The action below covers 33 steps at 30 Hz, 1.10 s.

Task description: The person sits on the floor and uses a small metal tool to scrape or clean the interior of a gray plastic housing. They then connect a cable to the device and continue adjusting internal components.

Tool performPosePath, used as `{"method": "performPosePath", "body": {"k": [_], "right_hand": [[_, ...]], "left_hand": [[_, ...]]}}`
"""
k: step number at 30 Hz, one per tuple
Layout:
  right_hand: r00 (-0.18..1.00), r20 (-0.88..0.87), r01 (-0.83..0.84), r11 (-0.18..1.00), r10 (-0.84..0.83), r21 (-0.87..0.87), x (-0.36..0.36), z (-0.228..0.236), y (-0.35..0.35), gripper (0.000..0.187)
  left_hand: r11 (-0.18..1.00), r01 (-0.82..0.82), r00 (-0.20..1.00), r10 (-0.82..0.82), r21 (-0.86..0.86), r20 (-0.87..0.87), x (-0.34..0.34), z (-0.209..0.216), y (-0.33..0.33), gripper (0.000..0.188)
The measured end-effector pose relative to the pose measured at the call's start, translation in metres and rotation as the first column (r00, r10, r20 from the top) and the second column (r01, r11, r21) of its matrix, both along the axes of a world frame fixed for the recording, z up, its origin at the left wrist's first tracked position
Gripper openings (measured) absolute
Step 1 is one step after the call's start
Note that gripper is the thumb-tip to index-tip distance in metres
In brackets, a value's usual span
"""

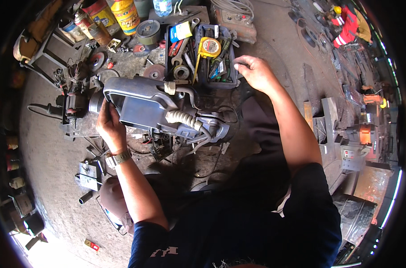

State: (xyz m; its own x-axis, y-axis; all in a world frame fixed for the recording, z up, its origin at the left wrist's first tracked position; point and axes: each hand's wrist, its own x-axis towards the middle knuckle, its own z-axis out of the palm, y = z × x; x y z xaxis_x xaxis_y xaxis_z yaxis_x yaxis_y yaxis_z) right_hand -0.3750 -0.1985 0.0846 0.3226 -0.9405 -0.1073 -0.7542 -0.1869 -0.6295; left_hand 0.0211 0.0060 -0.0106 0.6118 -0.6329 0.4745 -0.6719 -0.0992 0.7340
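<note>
A large grey machine housing (142, 111) with a long loop handle lies across the bench in front of me. A pale ribbed sleeve (183, 119) runs over its right part. My left hand (111, 127) holds the housing's left end, fingers up along the edge; a watch is on that wrist. My right hand (256, 73) is raised beside the right rim of a dark toolbox (235, 83). Its thumb and fingers are pinched together, and whatever they hold is too small to make out. In the toolbox lie a yellow tape measure (209, 48), spanners and other hand tools.
Left of the housing stands a dark motor part (74, 105) with loose wires. Grinding discs (154, 72), a round tin (148, 32) and a yellow container (125, 17) stand farther back. A control box with cable (233, 20) is behind the toolbox. Another person in red (347, 27) is far right.
</note>
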Motion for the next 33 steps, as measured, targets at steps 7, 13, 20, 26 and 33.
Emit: {"method": "performPosePath", "body": {"k": [7, 13, 20, 26, 33], "right_hand": [[0.987, -0.07, -0.148, 0.986, 0.142, -0.079, -0.011, -0.006, -0.003, 0.027], [0.98, -0.101, -0.181, 0.981, 0.174, -0.068, -0.012, -0.004, 0.001, 0.029], [0.97, -0.124, -0.222, 0.971, 0.21, -0.093, -0.011, 0.0, 0.003, 0.03], [0.958, -0.093, -0.28, 0.951, 0.27, -0.129, -0.006, -0.002, 0.008, 0.031], [0.836, -0.077, -0.509, 0.717, 0.543, -0.476, 0.047, -0.027, -0.007, 0.02]], "left_hand": [[1.0, -0.009, 0.999, 0.009, -0.003, 0.038, 0.003, -0.003, 0.003, 0.029], [1.0, -0.013, 1.0, 0.014, -0.024, 0.028, 0.004, -0.008, 0.003, 0.028], [1.0, -0.019, 1.0, 0.019, -0.008, 0.02, -0.003, 0.0, 0.003, 0.028], [0.999, -0.026, 0.998, 0.028, -0.023, 0.065, 0.002, -0.007, 0.006, 0.029], [0.999, -0.031, 0.997, 0.032, -0.018, 0.064, 0.001, -0.006, 0.003, 0.029]]}}
